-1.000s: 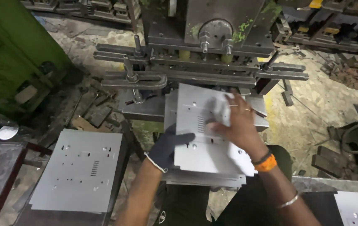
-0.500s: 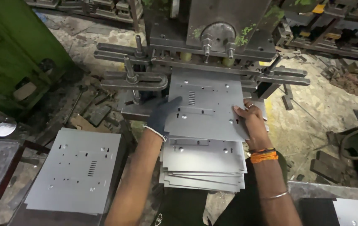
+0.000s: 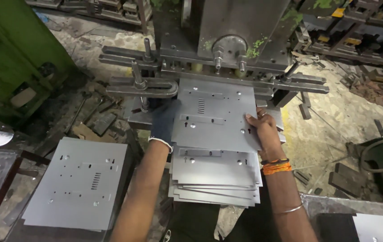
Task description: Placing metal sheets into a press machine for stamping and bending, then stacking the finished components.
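Under the grey press head [image 3: 240, 27], I have a flat punched metal sheet [image 3: 216, 116] held level, its far edge slid in beneath the horizontal steel bars [image 3: 245, 78] of the machine. My left hand [image 3: 164, 123], in a dark glove with a pale cuff, grips the sheet's left edge, the fingers clenched around it with the thumb on top as far as I can see. My right hand [image 3: 263, 132] is bare and grasps the right edge, the fingers [image 3: 252, 120] curled over the top surface near a keyhole-shaped punching; an orange wristband [image 3: 276, 168] and a thin metal bangle [image 3: 290, 209] sit on that arm. The sheet shows a block of narrow vent slots, a long rectangular cut-out and several round holes. Directly beneath it, nearer to me, lies a stack of similar sheets [image 3: 216, 179], slightly fanned at the near edges, resting in front of the press; I cannot tell what carries the stack. To my left, well apart from the held sheet, a second pile of punched sheets [image 3: 77, 183] lies on a low dark stand, with the same slot pattern facing up. A curved steel clamp [image 3: 142, 88] stands just beside the gloved hand. A green machine body [image 3: 12, 49] fills the far left, and the floor [image 3: 330, 125] around the press is rough and strewn with metal scraps.
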